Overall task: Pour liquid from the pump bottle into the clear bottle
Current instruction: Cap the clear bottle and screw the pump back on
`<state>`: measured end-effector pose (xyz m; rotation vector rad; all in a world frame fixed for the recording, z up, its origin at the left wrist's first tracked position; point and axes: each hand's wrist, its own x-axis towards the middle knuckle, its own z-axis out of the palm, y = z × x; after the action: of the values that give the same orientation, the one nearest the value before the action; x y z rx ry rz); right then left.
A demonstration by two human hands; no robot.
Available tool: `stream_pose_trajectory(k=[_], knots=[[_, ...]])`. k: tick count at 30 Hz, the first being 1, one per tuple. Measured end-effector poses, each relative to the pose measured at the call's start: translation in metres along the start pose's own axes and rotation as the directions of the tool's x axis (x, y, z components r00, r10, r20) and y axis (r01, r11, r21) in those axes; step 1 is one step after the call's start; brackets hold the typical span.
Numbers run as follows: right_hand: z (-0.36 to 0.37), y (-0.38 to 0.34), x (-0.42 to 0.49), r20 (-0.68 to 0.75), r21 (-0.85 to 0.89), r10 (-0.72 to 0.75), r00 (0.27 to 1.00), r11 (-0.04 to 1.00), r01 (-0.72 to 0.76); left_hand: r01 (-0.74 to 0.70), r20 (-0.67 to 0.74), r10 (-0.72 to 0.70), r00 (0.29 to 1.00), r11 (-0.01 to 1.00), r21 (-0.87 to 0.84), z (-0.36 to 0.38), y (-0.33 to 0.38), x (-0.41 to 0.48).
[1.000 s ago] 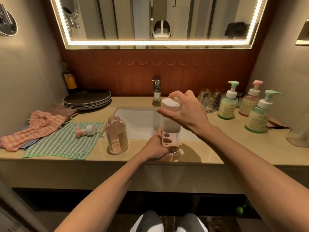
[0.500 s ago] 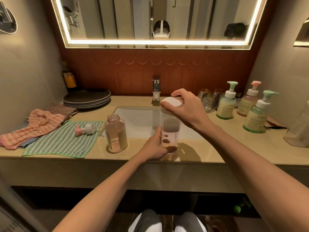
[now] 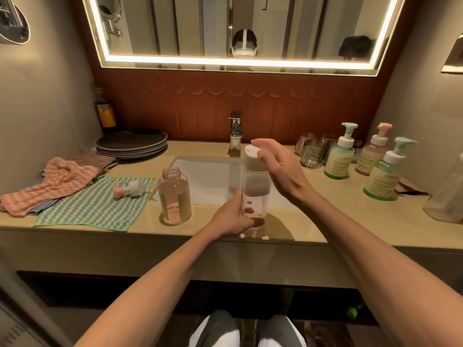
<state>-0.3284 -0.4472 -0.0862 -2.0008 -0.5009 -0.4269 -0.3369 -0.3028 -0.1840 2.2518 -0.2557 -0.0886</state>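
A tall clear bottle point(image 3: 256, 186) with a white cap point(image 3: 253, 157) stands on the counter's front edge, in front of the sink. It holds some pinkish liquid. My left hand point(image 3: 231, 217) grips its base. My right hand point(image 3: 280, 169) hovers beside the cap with straight fingers, holding nothing; only the fingertips are near the cap. The pump bottle point(image 3: 174, 196) stands uncapped to the left, nearly empty. Its pink-and-white pump head point(image 3: 129, 190) lies on the green checked cloth point(image 3: 87, 211).
The white sink basin point(image 3: 208, 176) and chrome faucet point(image 3: 235, 131) lie behind the bottles. Stacked dark plates point(image 3: 131, 144) and a pink towel point(image 3: 57, 181) are at the left. Three pump bottles point(image 3: 339, 156) and glasses point(image 3: 312, 154) stand at the right.
My right hand has let go of the white cap and spread its fingers, drawing slightly right. My left hand keeps its grip on the clear bottle, which has stayed put.
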Motion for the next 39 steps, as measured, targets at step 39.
stream_pose_trajectory(k=[39], knots=[[-0.009,-0.013,0.011,0.048,-0.312,0.055,0.997,0.949,-0.037,0.022,0.019,-0.022,1.0,0.999,0.038,-0.005,-0.006,-0.001]])
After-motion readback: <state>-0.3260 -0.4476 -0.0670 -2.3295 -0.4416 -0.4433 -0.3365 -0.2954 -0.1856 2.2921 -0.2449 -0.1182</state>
